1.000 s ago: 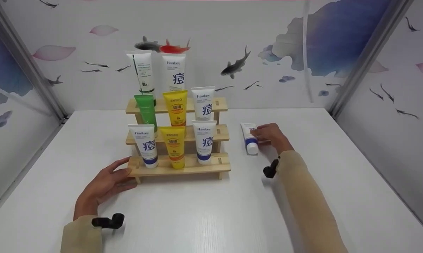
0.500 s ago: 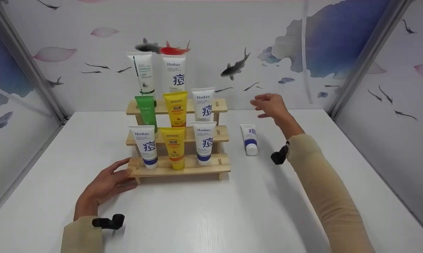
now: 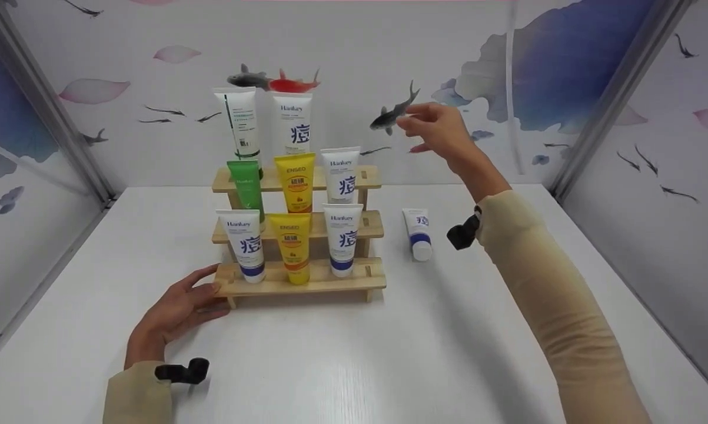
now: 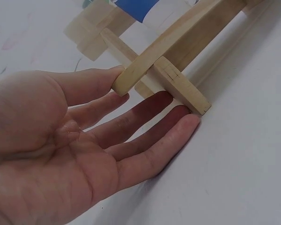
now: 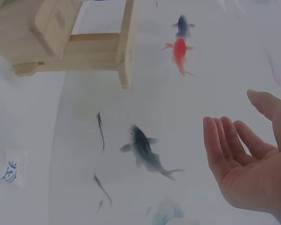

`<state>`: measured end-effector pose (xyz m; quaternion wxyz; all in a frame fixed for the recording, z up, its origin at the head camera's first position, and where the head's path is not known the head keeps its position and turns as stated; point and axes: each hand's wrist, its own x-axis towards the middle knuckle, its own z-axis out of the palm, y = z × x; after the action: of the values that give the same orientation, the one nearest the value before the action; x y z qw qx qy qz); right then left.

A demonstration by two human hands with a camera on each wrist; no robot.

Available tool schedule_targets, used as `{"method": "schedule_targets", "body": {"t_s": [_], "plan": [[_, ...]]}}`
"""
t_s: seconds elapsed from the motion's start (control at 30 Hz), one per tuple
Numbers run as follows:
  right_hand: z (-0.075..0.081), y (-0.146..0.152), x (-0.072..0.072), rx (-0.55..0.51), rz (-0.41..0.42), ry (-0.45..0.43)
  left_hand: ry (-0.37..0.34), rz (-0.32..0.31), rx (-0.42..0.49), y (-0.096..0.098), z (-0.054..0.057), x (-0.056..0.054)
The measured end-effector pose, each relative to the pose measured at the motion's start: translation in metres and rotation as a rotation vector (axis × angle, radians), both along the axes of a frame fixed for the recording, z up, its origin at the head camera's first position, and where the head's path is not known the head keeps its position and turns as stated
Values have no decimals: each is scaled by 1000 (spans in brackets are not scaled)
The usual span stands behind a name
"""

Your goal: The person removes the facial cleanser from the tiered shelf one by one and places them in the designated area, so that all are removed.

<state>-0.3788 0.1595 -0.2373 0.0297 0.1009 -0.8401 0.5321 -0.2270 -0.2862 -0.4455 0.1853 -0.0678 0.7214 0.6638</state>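
A three-tier wooden display stand [image 3: 324,285] carries several squeeze tubes. My left hand [image 3: 180,306] holds the left end of its lowest shelf; in the left wrist view the thumb [image 4: 91,86] lies against the board end and the other fingers reach beneath. Raised in front of the back wall, right of the top shelf, is my right hand [image 3: 439,131]. Its palm holds nothing in the right wrist view, with fingers [image 5: 220,145] loosely bent and thumb apart. Below it a white tube with a blue band [image 3: 418,232] lies on the table, right of the stand.
Two tall white tubes [image 3: 292,121] stand on the top shelf. The middle shelf holds a green tube [image 3: 246,185], a yellow tube [image 3: 295,179] and a white one [image 3: 340,174]. Two white tubes and a yellow one [image 3: 292,247] stand in front. Printed walls enclose the table.
My right hand has let go of the white tube lying on the table and risen up and slightly left toward the back wall. The left hand stays at the stand.
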Motion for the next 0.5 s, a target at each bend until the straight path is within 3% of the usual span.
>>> {"method": "schedule_targets", "body": {"t_s": [0.27, 0.5], "plan": [[20, -32, 4, -54, 78, 18, -1, -3, -4, -1, 0, -1], [29, -61, 7, -44, 92, 25, 11, -5, 7, 0, -1, 0]]}}
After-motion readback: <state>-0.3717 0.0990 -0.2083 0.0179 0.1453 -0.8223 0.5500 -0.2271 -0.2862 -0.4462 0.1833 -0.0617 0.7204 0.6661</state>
